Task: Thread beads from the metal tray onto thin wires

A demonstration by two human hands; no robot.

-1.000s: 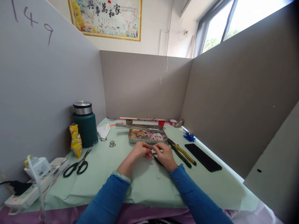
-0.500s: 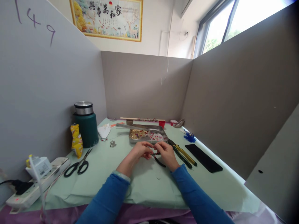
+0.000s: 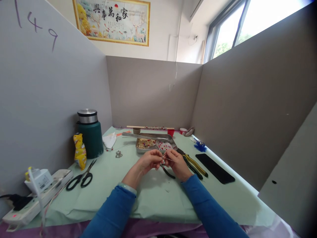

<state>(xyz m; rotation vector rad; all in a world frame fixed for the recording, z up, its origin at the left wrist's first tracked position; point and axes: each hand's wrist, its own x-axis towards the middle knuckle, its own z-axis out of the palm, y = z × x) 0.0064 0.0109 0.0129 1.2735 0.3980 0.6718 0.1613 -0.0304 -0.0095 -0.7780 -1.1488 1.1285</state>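
Observation:
My left hand and my right hand meet in front of the metal tray, fingertips nearly touching. Both are closed in pinches on a thin pale wire, which runs between the fingertips and across the right fingers. Any small piece at the fingertips is too tiny to make out. Under the hands lies a small pair of pliers, its front part hidden. The tray holds gold, red and clear beads, with a bundle of thin metal rods across its back left.
Yellow-and-green pliers and a black pad lie at right. Scissors, a green bottle, a yellow packet and a power strip are at left. A red cup stands behind the tray.
The wire between my hands, upright before, now slants across the right fingers. My fingertips have shifted slightly, and the whole view has moved a little.

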